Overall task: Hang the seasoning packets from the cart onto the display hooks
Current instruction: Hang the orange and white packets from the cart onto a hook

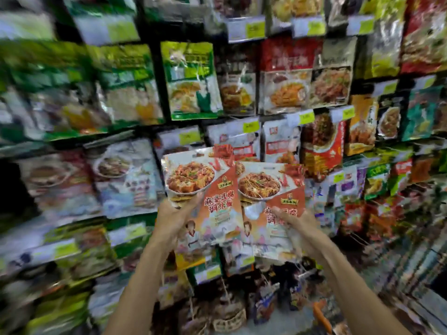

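Two orange-and-white seasoning packets with a tofu dish printed on them are held up in front of the display wall. My left hand (171, 218) grips the lower left edge of the left packet (205, 187). My right hand (300, 228) grips the lower part of the right packet (268, 197), which overlaps the left one slightly. Both packets are tilted and sit below a row of hanging white packets (280, 141). The hooks themselves are hidden behind hanging goods.
The display wall is filled with rows of hanging packets and yellow-green price tags (307, 116). Green packets (191, 81) hang above, red ones (321, 146) to the right. Below my arms, a wire cart (229, 320) holds more goods. The left side is blurred.
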Action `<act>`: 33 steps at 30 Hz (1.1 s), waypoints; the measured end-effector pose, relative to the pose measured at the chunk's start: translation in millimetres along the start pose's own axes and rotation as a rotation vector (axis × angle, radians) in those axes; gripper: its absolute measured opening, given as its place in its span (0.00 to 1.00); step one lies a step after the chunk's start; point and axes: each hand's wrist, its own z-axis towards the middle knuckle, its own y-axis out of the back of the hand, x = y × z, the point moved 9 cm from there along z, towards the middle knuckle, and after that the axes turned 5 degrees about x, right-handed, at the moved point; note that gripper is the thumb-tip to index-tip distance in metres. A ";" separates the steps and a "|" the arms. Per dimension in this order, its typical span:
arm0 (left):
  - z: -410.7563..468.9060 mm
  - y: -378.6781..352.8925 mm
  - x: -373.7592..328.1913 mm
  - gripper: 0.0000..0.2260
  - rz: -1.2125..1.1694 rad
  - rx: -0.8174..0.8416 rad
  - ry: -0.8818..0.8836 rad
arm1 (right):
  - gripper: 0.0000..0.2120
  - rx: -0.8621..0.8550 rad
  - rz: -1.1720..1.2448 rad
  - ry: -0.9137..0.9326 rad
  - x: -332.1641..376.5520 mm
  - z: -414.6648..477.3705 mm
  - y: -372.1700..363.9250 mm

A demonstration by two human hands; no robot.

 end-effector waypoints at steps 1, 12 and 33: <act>-5.6 28.2 -3.6 0.13 0.019 -0.039 -0.005 | 0.16 0.048 -0.014 0.018 1.9 6.0 -26.8; -70.9 301.0 -0.2 0.10 0.060 -0.307 -0.066 | 0.29 0.443 -0.012 -0.044 -37.7 12.0 -318.7; -35.9 467.7 4.0 0.17 0.057 -0.381 -0.079 | 0.17 0.541 0.111 -0.060 -9.9 73.5 -522.8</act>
